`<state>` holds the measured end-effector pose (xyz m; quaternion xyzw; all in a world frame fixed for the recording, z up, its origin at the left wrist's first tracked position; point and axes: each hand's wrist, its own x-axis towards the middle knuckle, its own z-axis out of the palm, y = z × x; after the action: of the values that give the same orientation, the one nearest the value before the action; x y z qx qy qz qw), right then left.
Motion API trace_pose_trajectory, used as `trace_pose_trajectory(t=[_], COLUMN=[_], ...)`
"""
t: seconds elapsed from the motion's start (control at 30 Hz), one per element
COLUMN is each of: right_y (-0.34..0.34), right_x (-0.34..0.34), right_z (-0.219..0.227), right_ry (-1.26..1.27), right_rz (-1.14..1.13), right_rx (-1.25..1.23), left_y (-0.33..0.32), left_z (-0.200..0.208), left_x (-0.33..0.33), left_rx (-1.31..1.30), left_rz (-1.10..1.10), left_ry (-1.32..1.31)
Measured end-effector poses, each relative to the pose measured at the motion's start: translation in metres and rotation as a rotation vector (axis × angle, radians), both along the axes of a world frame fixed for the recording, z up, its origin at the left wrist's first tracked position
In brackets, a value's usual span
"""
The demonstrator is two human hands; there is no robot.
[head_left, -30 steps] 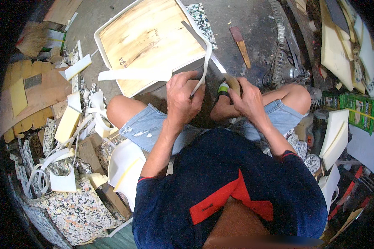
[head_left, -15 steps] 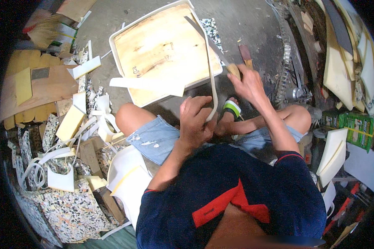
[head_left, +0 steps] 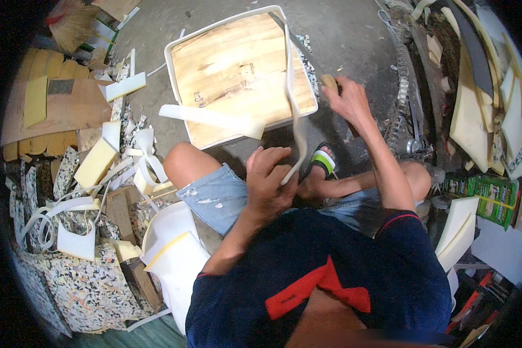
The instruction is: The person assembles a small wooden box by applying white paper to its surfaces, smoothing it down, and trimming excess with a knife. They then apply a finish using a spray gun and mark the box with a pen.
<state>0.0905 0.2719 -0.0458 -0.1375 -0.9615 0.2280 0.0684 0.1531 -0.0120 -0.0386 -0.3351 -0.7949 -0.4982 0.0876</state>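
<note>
In front of me lies a wooden board [head_left: 226, 69] with a raised white foam edge around it. My right hand [head_left: 350, 103] is closed on the wooden handle of a long knife [head_left: 308, 56], whose thin blade runs along the board's right side and over its far right corner. A narrow pale foam strip [head_left: 294, 110] hangs from that side and curves down to my left hand [head_left: 268, 182]. The left fingers are curled around the strip's near end. A white foam offcut [head_left: 214, 121] lies across the board's near left part.
Foam offcuts [head_left: 94, 162] and speckled foam blocks [head_left: 93, 284] heap up on my left. Leaning foam sheets [head_left: 471, 122], a corrugated hose [head_left: 400, 87] and green packages [head_left: 487, 194] line my right. A sandalled foot [head_left: 322, 162] rests near the board.
My right hand and the knife have moved away from me along the board's right side. The left hand still holds the strip. The whole view has shifted slightly.
</note>
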Motion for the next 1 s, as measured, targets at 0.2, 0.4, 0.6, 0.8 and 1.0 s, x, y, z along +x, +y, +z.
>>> trace_pose_trajectory(t=[0.2, 0.4, 0.6, 0.8, 1.0], right_y=[0.013, 0.020, 0.042, 0.066, 0.056], right_x=[0.016, -0.007, 0.029, 0.074, 0.055], right_z=[0.005, 0.004, 0.000, -0.008, -0.027], right_ry=[-0.091, -0.082, -0.075, 0.031, 0.010], right_rz=[-0.092, 0.008, -0.056, -0.137, -0.182], right_rx=[-0.095, -0.026, -0.076, -0.198, -0.565], left_y=[-0.009, -0.030, -0.077, -0.071, -0.092], left_z=[-0.003, 0.003, 0.023, 0.025, 0.012], left_x=[0.005, -0.013, -0.084, -0.127, -0.135], left_rx=[0.005, -0.015, -0.433, -0.676, -0.727], left_rz=[0.016, 0.235, 0.507, 0.087, -0.037], left_ry=[-0.022, -0.136, 0.048, -0.127, -0.074])
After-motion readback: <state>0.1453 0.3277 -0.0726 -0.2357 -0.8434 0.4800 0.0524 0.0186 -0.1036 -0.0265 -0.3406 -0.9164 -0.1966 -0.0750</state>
